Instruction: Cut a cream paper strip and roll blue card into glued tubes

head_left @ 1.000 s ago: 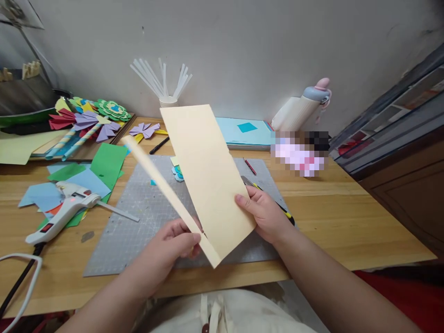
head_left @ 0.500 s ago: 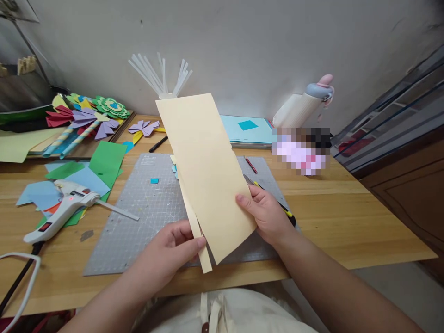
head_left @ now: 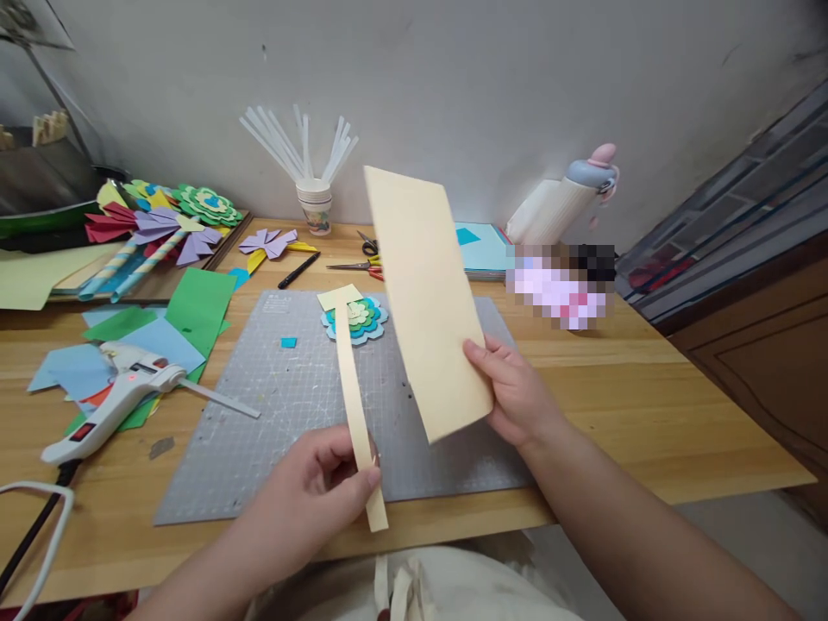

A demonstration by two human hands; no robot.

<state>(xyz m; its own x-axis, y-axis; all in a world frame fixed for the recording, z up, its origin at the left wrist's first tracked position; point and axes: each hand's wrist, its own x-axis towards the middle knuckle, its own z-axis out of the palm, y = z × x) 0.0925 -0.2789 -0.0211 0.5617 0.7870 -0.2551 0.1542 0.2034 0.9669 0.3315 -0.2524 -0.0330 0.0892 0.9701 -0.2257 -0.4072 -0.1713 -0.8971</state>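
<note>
Between thumb and fingers, my left hand (head_left: pixel 333 474) pinches a narrow cream paper strip (head_left: pixel 353 388) near its lower end. The strip rises in a slight curve and its upper part overlaps a layered blue and pale-yellow paper flower (head_left: pixel 370 321) lying on the grey cutting mat (head_left: pixel 252 440). My right hand (head_left: pixel 521 388) grips a larger cream sheet of paper (head_left: pixel 430 302) by its lower right edge, thumb on the front. The sheet is tilted above the mat, apart from the strip. A small cream paper piece (head_left: pixel 329 297) lies by the flower.
On the left are a white hot glue gun (head_left: pixel 122 397) with its cord and green and blue paper scraps (head_left: pixel 200 302). Behind the mat stand a paper cup (head_left: pixel 315 207) of white sticks, scissors (head_left: pixel 359 267) and a black pen (head_left: pixel 299 270). A bottle (head_left: pixel 569 198) leans at right.
The strip and the sheet, close together before, are now apart. My right hand has moved right and up with the sheet, uncovering the flower, cup and scissors.
</note>
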